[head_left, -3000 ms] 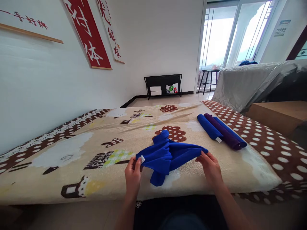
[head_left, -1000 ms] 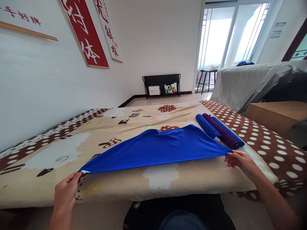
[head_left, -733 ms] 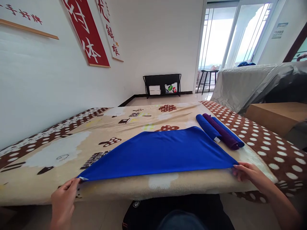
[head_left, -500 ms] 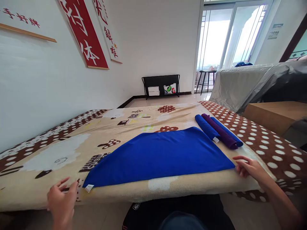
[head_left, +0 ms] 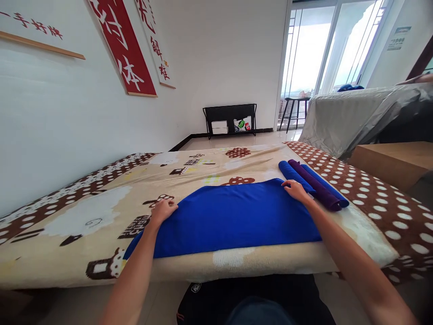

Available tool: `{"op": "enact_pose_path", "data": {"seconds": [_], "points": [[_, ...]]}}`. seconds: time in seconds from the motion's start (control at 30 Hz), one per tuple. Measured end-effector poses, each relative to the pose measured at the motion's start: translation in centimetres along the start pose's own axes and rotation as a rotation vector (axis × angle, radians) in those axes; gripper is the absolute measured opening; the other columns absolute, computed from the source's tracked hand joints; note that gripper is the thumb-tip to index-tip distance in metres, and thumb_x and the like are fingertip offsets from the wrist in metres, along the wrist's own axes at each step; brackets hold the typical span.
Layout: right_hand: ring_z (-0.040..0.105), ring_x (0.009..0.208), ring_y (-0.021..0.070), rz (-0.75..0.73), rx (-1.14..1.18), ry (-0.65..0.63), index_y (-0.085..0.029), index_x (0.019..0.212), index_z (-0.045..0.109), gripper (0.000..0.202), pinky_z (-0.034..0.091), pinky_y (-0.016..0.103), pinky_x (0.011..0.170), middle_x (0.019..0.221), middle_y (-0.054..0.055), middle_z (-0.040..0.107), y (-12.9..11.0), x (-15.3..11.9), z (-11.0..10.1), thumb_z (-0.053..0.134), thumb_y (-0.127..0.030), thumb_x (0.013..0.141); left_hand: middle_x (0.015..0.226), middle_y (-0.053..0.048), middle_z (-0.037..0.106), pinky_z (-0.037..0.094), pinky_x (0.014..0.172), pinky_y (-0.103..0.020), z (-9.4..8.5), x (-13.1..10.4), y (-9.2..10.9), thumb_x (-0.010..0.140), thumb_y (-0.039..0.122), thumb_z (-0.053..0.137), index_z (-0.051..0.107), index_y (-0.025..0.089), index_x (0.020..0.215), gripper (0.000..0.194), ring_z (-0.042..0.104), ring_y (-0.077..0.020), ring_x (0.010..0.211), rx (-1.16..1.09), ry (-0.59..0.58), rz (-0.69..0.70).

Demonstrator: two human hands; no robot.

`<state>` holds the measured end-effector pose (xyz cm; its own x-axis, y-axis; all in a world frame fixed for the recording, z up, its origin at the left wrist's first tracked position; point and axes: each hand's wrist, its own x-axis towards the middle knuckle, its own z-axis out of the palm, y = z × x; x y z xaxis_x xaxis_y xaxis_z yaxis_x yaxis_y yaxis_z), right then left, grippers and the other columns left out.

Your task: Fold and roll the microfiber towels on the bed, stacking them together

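Observation:
A blue towel (head_left: 233,219) lies spread on the patterned blanket (head_left: 237,167), close to its near edge. My left hand (head_left: 164,210) is at the towel's slanting left edge, fingers drawn together on the fabric. At the far right corner, my right hand (head_left: 295,190) pinches the towel between thumb and fingers. Both forearms cross over the cloth, and the left one hides part of its near left corner. Just right of my right hand lie two rolled blue towels (head_left: 293,175) with a rolled purple towel (head_left: 314,185) between them.
A white wall with hanging scrolls (head_left: 125,54) runs along the left. Beyond the blanket stands a low black rack (head_left: 230,111). A cardboard box (head_left: 389,158) and plastic-covered furniture (head_left: 338,117) are at the right, with a black stool (head_left: 293,110) by the glass door.
Both hands have moved forward from beside the towel's near corners. The left is now at its left edge, the right at its far right corner. The towel keeps roughly its shape.

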<state>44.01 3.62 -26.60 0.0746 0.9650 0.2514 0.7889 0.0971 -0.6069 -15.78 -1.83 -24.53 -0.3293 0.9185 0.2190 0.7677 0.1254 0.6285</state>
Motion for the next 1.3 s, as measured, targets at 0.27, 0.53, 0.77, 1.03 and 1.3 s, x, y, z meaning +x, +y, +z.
{"op": "enact_pose_path", "data": {"seconds": [0.27, 0.53, 0.77, 1.03, 1.3], "points": [[0.060, 0.109, 0.0199, 0.068, -0.240, -0.074, -0.017, 0.115, 0.062, 0.032, 0.050, 0.044, 0.097, 0.121, 0.008, 0.062, 1.2, 1.0, 2.9, 0.058, -0.041, 0.095, 0.056, 0.002, 0.055, 0.035, 0.061, -0.028, 1.0, 0.4, 2.3, 0.055, 0.030, 0.065, 0.053, 0.020, 0.057, 0.015, 0.054, -0.0183, 0.062, 0.143, -0.281, 0.097], [0.057, 0.116, 0.0221, 0.052, -0.279, -0.045, -0.017, 0.118, 0.062, 0.033, 0.045, 0.047, 0.102, 0.123, 0.009, 0.062, 1.3, 1.9, 2.6, 0.057, -0.040, 0.095, 0.086, -0.007, 0.069, 0.039, 0.071, -0.030, 2.1, 0.6, 3.3, 0.056, 0.044, 0.074, 0.063, 0.018, 0.086, 0.041, 0.061, -0.0253, 0.084, 0.096, -0.223, 0.141], [0.056, 0.123, 0.0277, 0.044, -0.254, -0.010, -0.019, 0.134, 0.055, 0.041, 0.039, 0.041, 0.106, 0.128, 0.011, 0.064, 0.9, 1.8, 2.9, 0.046, -0.031, 0.096, 0.076, 0.000, 0.067, 0.044, 0.067, -0.027, 2.9, 1.4, 2.9, 0.068, 0.030, 0.071, 0.066, 0.016, 0.082, 0.021, 0.062, -0.0189, 0.074, -0.046, -0.207, 0.058], [0.060, 0.112, 0.0213, 0.064, -0.271, -0.138, -0.017, 0.123, 0.060, 0.046, 0.045, 0.047, 0.102, 0.122, 0.010, 0.063, 0.5, 1.7, 3.2, 0.048, -0.052, 0.097, 0.118, -0.009, 0.063, 0.056, 0.084, -0.040, 2.1, 2.8, 1.6, 0.094, 0.038, 0.060, 0.059, 0.015, 0.120, 0.035, 0.064, -0.0203, 0.099, -0.214, -0.163, -0.175], [0.055, 0.121, 0.0236, 0.065, -0.286, -0.192, -0.017, 0.124, 0.060, 0.042, 0.042, 0.050, 0.106, 0.131, 0.010, 0.058, 0.3, 1.8, 3.3, 0.054, -0.048, 0.096, 0.084, -0.001, 0.067, 0.053, 0.060, -0.027, 0.1, 2.5, 1.1, 0.072, 0.029, 0.069, 0.061, 0.015, 0.111, 0.042, 0.063, -0.0154, 0.068, -0.366, -0.230, -0.205]]}}
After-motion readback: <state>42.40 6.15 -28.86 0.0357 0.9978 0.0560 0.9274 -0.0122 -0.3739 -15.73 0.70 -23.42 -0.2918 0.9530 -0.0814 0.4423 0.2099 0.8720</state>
